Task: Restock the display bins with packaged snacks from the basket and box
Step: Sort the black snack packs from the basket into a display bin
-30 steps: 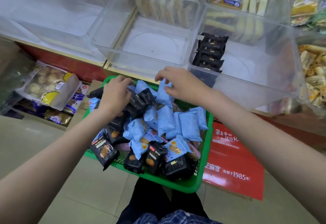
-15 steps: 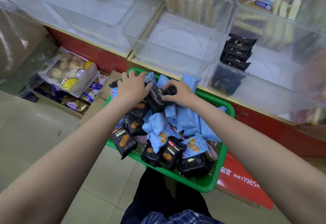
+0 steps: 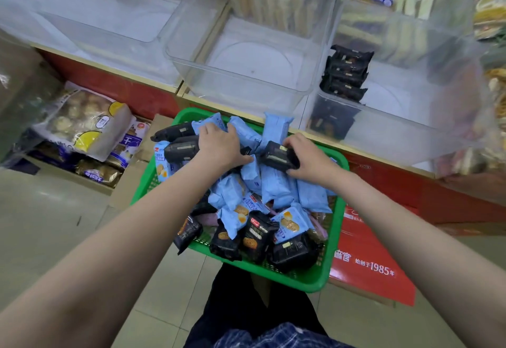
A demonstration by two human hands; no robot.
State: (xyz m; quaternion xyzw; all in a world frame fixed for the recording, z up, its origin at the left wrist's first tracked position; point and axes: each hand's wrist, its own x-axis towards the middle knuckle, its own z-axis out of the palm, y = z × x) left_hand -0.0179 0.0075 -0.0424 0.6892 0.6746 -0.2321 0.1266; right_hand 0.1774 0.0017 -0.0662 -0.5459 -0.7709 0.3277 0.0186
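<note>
A green basket [image 3: 312, 279] on the floor holds a heap of blue snack packs [image 3: 276, 186] and black snack packs [image 3: 257, 235]. My left hand [image 3: 221, 145] lies over the heap's far left side, fingers curled round black packs [image 3: 182, 150] that stick out to its left. My right hand [image 3: 306, 156] grips one black pack [image 3: 276, 157] at the heap's far right. Above the basket stands an empty clear display bin [image 3: 246, 74]. The clear bin to its right [image 3: 397, 128] holds a short stack of black packs [image 3: 345, 74].
A red carton [image 3: 367, 254] lies flat under the basket's right side. Bagged pastries [image 3: 82, 123] and other packets sit in an open cardboard box on the floor at left. More clear bins stand behind, the right ones filled with yellow snacks [image 3: 490, 13]. My dark-trousered legs show below the basket.
Both hands have stayed in the far end of the basket. My right hand went from hovering over the blue packs to gripping a black pack; my left hand gathered black packs.
</note>
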